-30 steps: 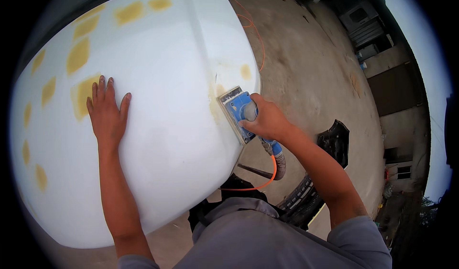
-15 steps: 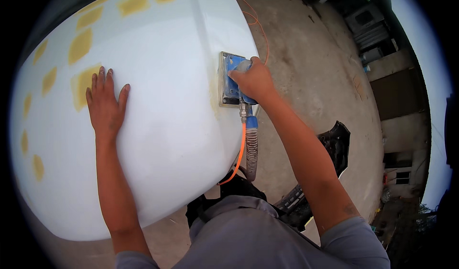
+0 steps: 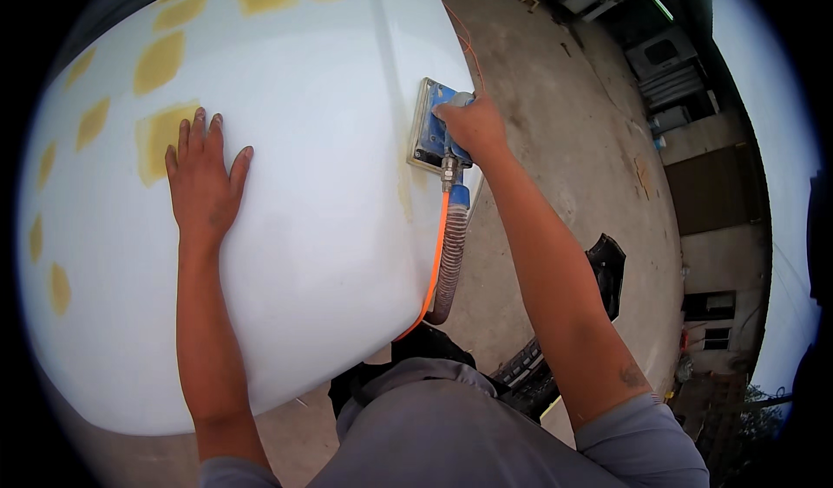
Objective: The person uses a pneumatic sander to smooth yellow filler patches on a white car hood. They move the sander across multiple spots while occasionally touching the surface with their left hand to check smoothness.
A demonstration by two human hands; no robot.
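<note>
A large white vehicle panel (image 3: pixel 312 236) with yellow patches (image 3: pixel 158 61) fills the left and middle of the view. My left hand (image 3: pixel 205 184) lies flat on it, fingers spread over the lower edge of a yellow patch. My right hand (image 3: pixel 475 128) grips a blue rectangular sander (image 3: pixel 427 124) resting on the panel's right edge, over a faint yellowish smear. A ribbed hose (image 3: pixel 450 254) and an orange air line (image 3: pixel 436 275) hang from the sander's rear toward my body.
A concrete floor (image 3: pixel 573 158) stretches right of the panel, with a black car part (image 3: pixel 607 262) lying near my right forearm. Farther off are buildings (image 3: pixel 711 193), metal panels and doors (image 3: pixel 659 54). More orange line (image 3: pixel 464 32) trails beyond the panel's edge.
The sander in my right hand has moved up along the panel's right edge and turned upright, its hose swinging below it. My left hand has slid slightly upward.
</note>
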